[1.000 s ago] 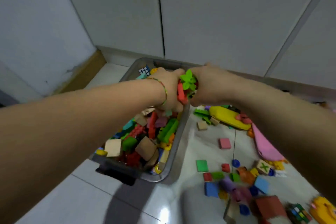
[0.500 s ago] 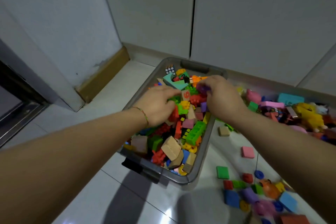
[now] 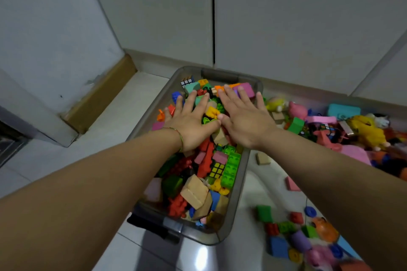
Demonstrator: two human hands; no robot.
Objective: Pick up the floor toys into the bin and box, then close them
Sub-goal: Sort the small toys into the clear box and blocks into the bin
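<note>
- A person is kneeling or leaning over a grey plastic bin that is sitting on a pale tiled floor in front of white cupboard doors
- The bin is brimming with bright building bricks, among them a long green brick, a small puzzle cube and a wooden block
- The left hand and the right hand are lying palm down, side by side, on the far half of the heap, thumbs almost meeting
- Both hands are spread flat with straight fingers; neither is gripping anything
- The step in hand is looking like pressing and levelling the pile so the bin can take more and later shut
- To the right of the bin, many toys are lying loose on the floor: a green block, a pink tile, a yellow plush toy and a jumble behind it
- No lid is showing, and I cannot tell which thing, if any, is the box
- The next move is likely calling for a reach to the right, curling the fingers round another handful of floor toys and bringing them over the rim without spilling the full heap
</note>
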